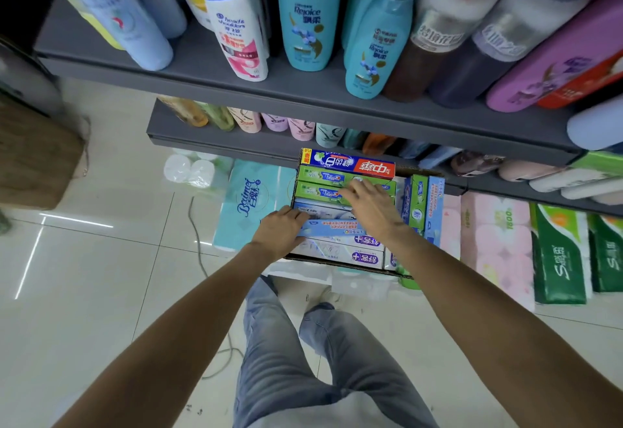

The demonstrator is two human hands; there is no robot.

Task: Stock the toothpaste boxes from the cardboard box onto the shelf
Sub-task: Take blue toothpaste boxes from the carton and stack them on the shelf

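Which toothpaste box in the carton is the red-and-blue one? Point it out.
The red-and-blue toothpaste box lies flat at the far end of the cardboard box, nearest the shelf. The two green boxes lie just behind it, towards the hands.

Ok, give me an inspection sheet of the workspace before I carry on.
Surface: glossy tiled floor.
Job's things: open cardboard box packed with toothpaste boxes, below the grey shelf.
Clutter: tissue packs and toilet roll packs around the box.
Grips: left hand holds a blue toothpaste box; right hand lies on the green ones.
Cables: grey cable trailing on the floor.
Surroundings: shampoo bottles on the shelves.
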